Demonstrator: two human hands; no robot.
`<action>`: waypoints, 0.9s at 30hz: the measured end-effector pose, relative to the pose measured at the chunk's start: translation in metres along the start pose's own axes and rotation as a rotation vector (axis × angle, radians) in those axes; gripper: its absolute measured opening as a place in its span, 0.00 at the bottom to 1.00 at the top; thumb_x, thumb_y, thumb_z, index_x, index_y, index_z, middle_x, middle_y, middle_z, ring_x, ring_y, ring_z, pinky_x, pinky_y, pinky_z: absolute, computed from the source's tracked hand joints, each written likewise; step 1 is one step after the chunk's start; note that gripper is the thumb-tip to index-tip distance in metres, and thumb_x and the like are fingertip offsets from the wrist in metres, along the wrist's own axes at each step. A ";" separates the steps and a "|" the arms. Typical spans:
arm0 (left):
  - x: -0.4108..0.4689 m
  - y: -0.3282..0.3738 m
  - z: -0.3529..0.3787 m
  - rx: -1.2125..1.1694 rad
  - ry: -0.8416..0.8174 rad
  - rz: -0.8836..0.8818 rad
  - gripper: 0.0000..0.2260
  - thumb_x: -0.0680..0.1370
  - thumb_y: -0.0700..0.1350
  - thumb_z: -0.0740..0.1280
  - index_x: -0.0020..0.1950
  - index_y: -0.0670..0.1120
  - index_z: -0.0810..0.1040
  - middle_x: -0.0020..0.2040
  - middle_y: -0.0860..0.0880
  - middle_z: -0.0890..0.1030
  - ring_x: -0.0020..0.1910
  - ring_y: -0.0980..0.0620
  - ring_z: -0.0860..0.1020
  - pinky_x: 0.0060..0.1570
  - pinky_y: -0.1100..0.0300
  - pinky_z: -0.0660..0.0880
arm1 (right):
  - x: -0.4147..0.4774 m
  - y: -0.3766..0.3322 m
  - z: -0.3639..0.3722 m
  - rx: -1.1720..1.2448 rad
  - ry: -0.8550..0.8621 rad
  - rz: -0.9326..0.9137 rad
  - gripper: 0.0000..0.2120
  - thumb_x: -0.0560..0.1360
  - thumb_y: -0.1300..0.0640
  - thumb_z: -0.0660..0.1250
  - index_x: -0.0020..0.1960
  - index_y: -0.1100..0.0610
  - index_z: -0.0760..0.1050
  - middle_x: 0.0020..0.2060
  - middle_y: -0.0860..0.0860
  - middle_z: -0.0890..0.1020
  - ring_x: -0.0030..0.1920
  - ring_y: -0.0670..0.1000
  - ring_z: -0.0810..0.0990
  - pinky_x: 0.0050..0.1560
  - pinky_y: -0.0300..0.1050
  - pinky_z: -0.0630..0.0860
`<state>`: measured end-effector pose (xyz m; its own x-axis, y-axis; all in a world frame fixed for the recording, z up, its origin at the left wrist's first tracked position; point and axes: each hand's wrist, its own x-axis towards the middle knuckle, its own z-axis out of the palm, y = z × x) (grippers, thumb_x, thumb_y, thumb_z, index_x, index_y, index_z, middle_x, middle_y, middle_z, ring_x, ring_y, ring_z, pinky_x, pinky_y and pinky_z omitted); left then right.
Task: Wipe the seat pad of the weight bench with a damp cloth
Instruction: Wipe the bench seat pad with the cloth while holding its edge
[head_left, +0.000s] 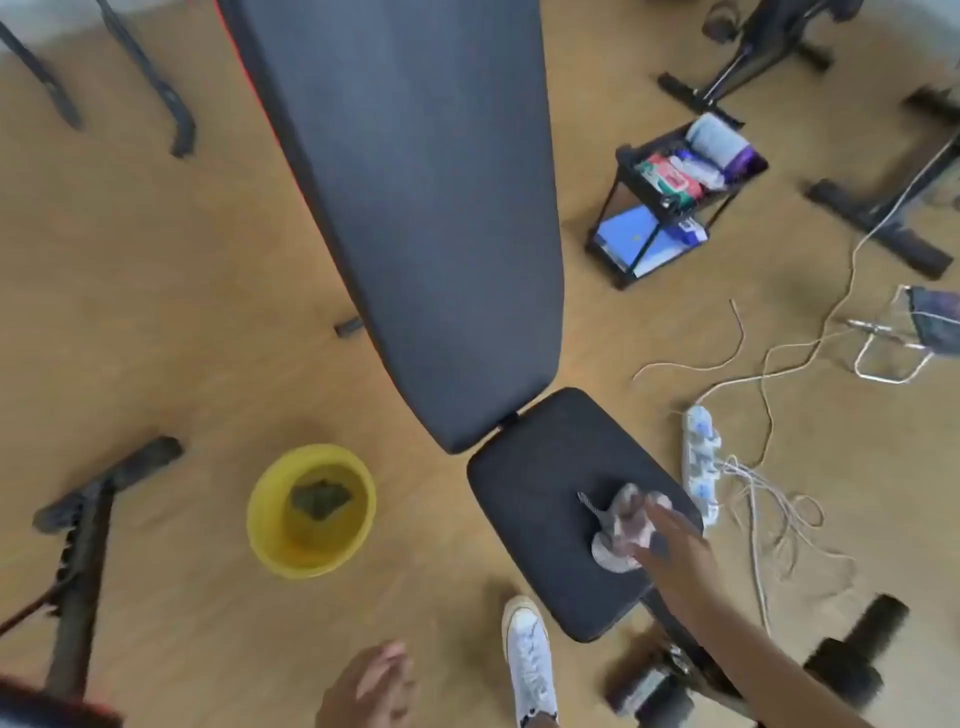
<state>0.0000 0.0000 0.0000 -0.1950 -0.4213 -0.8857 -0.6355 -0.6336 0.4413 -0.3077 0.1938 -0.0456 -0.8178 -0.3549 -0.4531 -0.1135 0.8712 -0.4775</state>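
Observation:
The black seat pad (540, 499) of the weight bench lies low in the middle of the view, below the long dark backrest (415, 197). A crumpled grey cloth (621, 525) rests on the right part of the seat pad. My right hand (675, 556) presses on the cloth from the right, fingers spread flat over it. My left hand (374, 686) hovers over the floor at the bottom, empty with fingers loosely apart.
A yellow basin (311, 512) with a dark cloth in it stands on the wooden floor left of the seat. A white power strip (701, 462) and loose cables lie right of it. A small black rack (675, 197) stands farther right. My white shoe (527, 660) is beside the seat.

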 end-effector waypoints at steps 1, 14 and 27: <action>0.037 0.013 0.012 -0.034 0.042 0.013 0.12 0.81 0.35 0.68 0.65 0.35 0.80 0.59 0.33 0.84 0.51 0.37 0.84 0.55 0.45 0.78 | 0.016 0.011 0.017 0.022 -0.020 -0.046 0.31 0.75 0.63 0.76 0.75 0.59 0.69 0.73 0.53 0.70 0.74 0.56 0.67 0.70 0.48 0.66; 0.238 0.063 0.130 0.037 -0.032 0.221 0.21 0.80 0.47 0.71 0.73 0.45 0.76 0.61 0.47 0.84 0.58 0.46 0.84 0.56 0.52 0.82 | 0.047 0.101 0.143 -0.178 -0.092 -0.829 0.18 0.86 0.58 0.53 0.73 0.57 0.72 0.75 0.50 0.69 0.77 0.51 0.64 0.78 0.46 0.59; 0.273 0.067 0.131 0.112 0.134 0.284 0.06 0.76 0.36 0.75 0.51 0.43 0.83 0.44 0.48 0.87 0.42 0.48 0.87 0.37 0.63 0.84 | 0.116 0.057 0.134 -0.039 -0.075 -0.927 0.15 0.82 0.65 0.62 0.68 0.66 0.71 0.65 0.56 0.79 0.64 0.58 0.76 0.61 0.59 0.73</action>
<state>-0.1935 -0.0723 -0.2310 -0.2815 -0.6572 -0.6992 -0.6496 -0.4059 0.6429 -0.3332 0.1566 -0.2256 -0.3522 -0.9346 0.0491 -0.7232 0.2385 -0.6481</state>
